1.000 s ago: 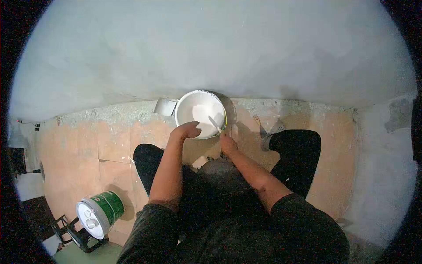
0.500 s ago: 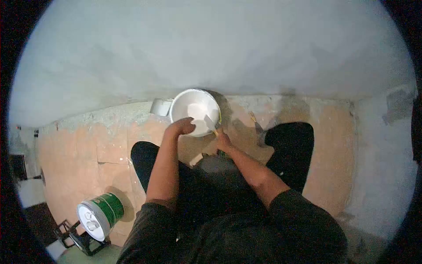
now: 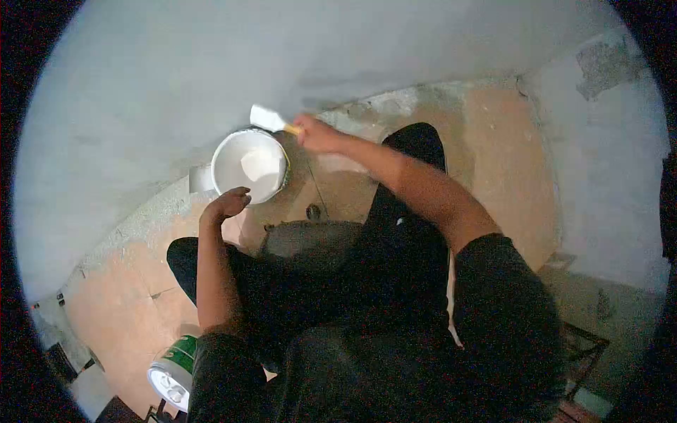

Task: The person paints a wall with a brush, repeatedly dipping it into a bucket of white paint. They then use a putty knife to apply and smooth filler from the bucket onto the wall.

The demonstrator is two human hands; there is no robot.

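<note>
A white bucket (image 3: 221,152) stands on the floor against the wall, with white paste (image 3: 262,165) inside. At its near rim is my left hand (image 3: 231,203), fingers closed over the edge. My right hand (image 3: 316,134) grips the yellow handle of a putty knife (image 3: 268,118). The knife's broad blade looks white and points left, above the bucket's far rim and close to the wall.
Ahead rises a grey plastered wall (image 3: 176,77), and another wall (image 3: 599,148) meets it at the right. A flat pale piece (image 3: 201,179) lies left of the bucket. Behind my left arm is a green-and-white bucket (image 3: 169,377). A dark metal frame (image 3: 589,345) stands at lower right.
The putty knife has come up out of the bucket in my right hand, toward the wall. My left hand stays at the rim. The whole view has turned and shifted.
</note>
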